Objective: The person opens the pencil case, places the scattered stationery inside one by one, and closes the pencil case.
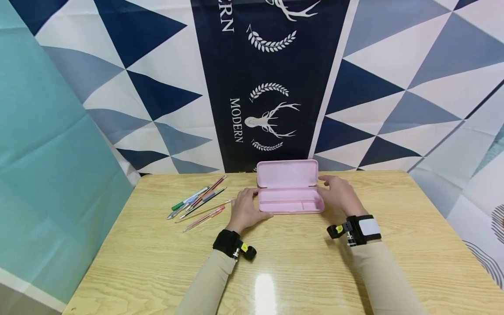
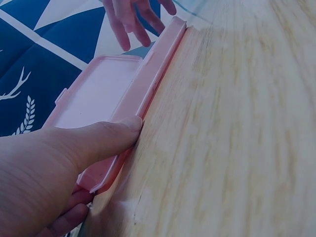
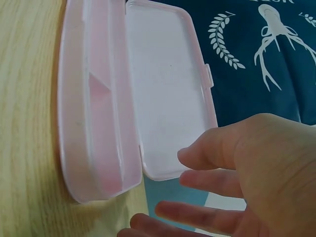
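Note:
A pink pencil case (image 1: 290,194) lies with its lid (image 1: 287,173) raised at the back of the wooden table. Dividers mark off its bare compartments. My left hand (image 1: 244,211) holds the case's left end; in the left wrist view the thumb (image 2: 111,138) lies along the front wall, while the other fingers reach round the end, partly hidden. Beside the right end, my right hand (image 1: 341,194) has its fingers spread. In the right wrist view its fingertips (image 3: 190,157) overlap the lid's corner, with nothing held.
Left of the left hand lies a loose bunch of pens and pencils, among them a green-capped marker (image 1: 178,205), a yellow pencil (image 1: 202,211) and a pink pen (image 1: 214,212). A patterned cloth (image 1: 271,87) hangs right behind the table (image 1: 307,271).

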`<action>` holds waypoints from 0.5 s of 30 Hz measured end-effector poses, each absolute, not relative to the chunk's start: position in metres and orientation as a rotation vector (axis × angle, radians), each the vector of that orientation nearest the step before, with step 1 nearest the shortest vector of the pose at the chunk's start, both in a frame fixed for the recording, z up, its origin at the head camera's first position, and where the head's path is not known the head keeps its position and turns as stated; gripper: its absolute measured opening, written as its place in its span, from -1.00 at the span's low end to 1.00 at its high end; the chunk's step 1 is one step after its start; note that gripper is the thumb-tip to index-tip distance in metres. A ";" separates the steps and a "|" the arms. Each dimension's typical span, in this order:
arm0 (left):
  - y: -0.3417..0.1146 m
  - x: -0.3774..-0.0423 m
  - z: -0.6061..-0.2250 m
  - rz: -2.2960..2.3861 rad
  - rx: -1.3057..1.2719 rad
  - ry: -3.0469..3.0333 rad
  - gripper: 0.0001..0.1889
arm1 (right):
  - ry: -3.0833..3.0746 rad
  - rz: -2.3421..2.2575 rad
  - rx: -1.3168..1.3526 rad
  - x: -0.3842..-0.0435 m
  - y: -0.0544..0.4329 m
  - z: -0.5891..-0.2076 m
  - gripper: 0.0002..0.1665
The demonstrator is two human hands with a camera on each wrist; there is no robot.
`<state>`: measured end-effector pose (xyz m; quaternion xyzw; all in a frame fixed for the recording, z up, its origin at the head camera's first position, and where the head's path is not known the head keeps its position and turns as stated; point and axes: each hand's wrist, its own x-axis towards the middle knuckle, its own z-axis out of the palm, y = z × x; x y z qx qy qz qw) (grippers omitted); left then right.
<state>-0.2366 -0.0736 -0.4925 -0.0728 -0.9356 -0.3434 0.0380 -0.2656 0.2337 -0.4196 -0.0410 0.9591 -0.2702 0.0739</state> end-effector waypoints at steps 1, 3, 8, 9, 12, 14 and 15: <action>-0.074 -0.237 -0.493 -1.058 -0.220 -2.872 -0.04 | 2.878 -0.809 -0.127 -0.266 0.233 -0.421 -0.24; -0.074 -0.237 -0.494 -1.068 -0.218 -2.872 -0.04 | 2.879 -0.802 -0.131 -0.266 0.233 -0.422 -0.24; -0.074 -0.238 -0.497 -1.080 -0.227 -2.865 -0.03 | 2.874 -0.778 -0.139 -0.266 0.232 -0.428 -0.25; -0.074 -0.238 -0.497 -1.081 -0.228 -2.864 -0.03 | 2.871 -0.777 -0.139 -0.266 0.233 -0.430 -0.26; -0.075 -0.238 -0.497 -1.093 -0.230 -2.859 -0.03 | 2.868 -0.777 -0.155 -0.266 0.233 -0.433 -0.27; -0.075 -0.238 -0.496 -1.090 -0.232 -2.857 -0.03 | 2.862 -0.793 -0.164 -0.264 0.232 -0.435 -0.28; -0.075 -0.238 -0.496 -1.085 -0.234 -2.856 -0.03 | 2.858 -0.804 -0.165 -0.264 0.232 -0.436 -0.28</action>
